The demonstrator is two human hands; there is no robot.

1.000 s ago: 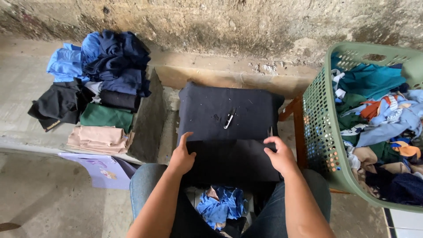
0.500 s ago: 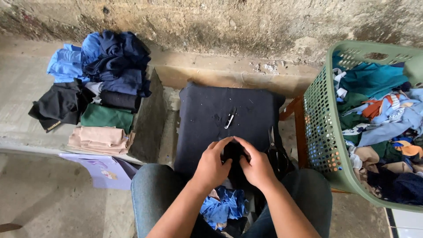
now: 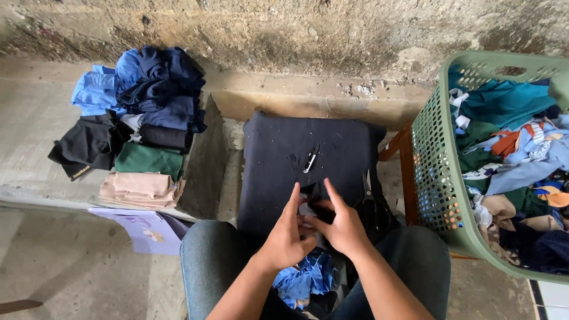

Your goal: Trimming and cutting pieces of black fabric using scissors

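Hands meet at the near edge of the dark padded board that rests across my lap. My left hand and right hand are pressed close together, fingers pinching a small dark piece of cloth with a pale patch showing between them; both are closed on it, the left from the left side, the right from the right, neither clearly nearer. The cloth sits directly at the fingertips, too bunched for me to tell its long axis. Just right of the right hand lie scissors on the board, and farther up the board a small white clip. Blue scraps sit between my knees. Folded clothes lie far left; a green basket of garments stands right.
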